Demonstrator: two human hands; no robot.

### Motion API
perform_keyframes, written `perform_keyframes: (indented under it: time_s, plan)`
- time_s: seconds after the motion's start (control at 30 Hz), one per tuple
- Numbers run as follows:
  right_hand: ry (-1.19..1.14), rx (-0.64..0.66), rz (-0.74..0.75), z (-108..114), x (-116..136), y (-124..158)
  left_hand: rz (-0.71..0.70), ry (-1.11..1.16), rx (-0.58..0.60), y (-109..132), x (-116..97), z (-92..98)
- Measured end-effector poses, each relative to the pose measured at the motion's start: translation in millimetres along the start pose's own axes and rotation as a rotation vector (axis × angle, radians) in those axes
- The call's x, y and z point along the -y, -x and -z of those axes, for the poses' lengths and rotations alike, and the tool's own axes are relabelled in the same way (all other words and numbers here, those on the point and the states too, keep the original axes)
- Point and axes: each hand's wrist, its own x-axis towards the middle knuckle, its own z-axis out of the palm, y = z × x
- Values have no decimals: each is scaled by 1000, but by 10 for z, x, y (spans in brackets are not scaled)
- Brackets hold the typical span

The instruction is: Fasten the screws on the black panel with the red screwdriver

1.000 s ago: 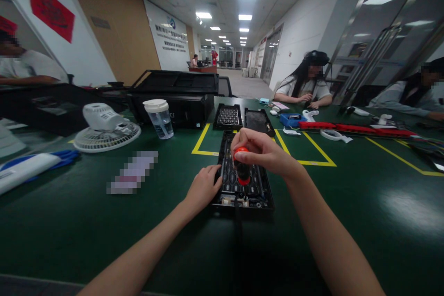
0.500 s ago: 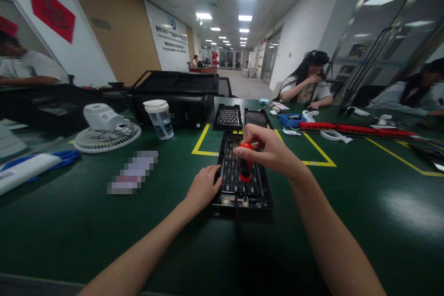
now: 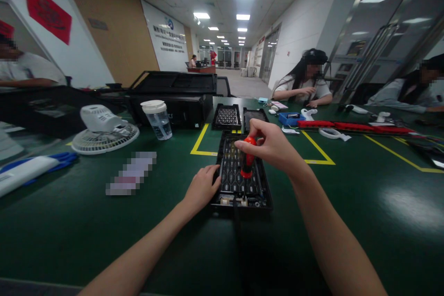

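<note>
A black open case [image 3: 268,194] with rows of dark hexagonal cells lies lengthwise in front of me on the green table. My left hand [image 3: 203,186] holds its left edge, fingers over the rim. Pinched in my right hand [image 3: 274,145] is a screwdriver [image 3: 247,166] with a red and black handle, standing nearly upright over the cells. The tool's tip is too dark to make out. Metal parts [image 3: 233,201] show at the near end of the case. Behind it lie a similar tray [image 3: 227,116] and a flat black cover [image 3: 255,115].
To the left are a white fan [image 3: 104,136], a lidded cup [image 3: 157,120] and a big black box [image 3: 190,111]. Yellow tape [image 3: 204,152] marks the table. A blue tray [image 3: 289,119] and red strips [image 3: 347,127] lie at right. A person [image 3: 308,78] sits across the table.
The screwdriver's handle has shifted slightly up and leans a little more to the right. My left hand stays on the case. The person across has lowered a hand from the face.
</note>
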Motion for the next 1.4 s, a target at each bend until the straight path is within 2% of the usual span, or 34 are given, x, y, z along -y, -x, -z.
perform_keyframes:
  time_s: [0.33,0.5,0.7,0.83,1.0,1.07,1.4]
  plan:
    - [-113,33,-13,-105,-51,2,-1,-5,8,-14,-7,-3]
    - [-77,74,41,-116,-40,-18,-2,-11,4,-12,-3,-5]
    - [-63,58,32,-91,-61,-48,-4,-11,8,-10,-8,8]
    - [-251,108,-15,-110,-80,-50,-1,-22,16,-13,-13,21]
    - [-753,240,-114,-197,-93,-37,-13,-42,12,-14,-14,25]
    - [-882,266,-124,-227,-99,-32,-17,-47,10,-15,-10,19]
    - [-982,373,-131,-217,-158,-7,-46,-43,2,-11,10,2]
